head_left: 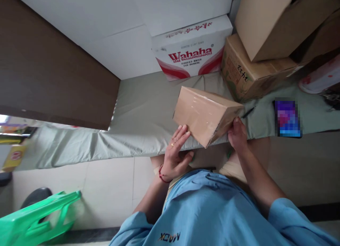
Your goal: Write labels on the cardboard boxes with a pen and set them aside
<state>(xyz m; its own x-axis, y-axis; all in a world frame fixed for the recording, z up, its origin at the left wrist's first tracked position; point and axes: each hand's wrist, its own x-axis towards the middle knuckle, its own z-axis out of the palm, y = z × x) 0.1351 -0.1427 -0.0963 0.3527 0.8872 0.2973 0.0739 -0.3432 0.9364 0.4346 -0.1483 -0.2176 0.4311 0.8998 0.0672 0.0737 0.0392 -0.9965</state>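
A small brown cardboard box (pixel 199 113) with clear tape across it sits tilted at the front edge of the cloth-covered surface, one corner pointing towards me. My left hand (pixel 176 154) wears a ring and a red string bracelet. Its fingers lie stretched along the box's lower left edge, thumb apart. At the right end of the box, my right hand (pixel 237 134) is closed with the thumb on top, gripping the box near its edge; what the curled fingers touch is partly hidden. Just beyond that hand lies a thin black pen-like thing (pixel 249 112).
Behind stands a white and red Wahaha water carton (pixel 191 53). Brown cartons (pixel 244 72) are stacked at the right, near a phone-like device with a blurred screen (pixel 288 118). A dark brown panel (pixel 58 62) rises at left. A green plastic stool (pixel 39 217) is at lower left.
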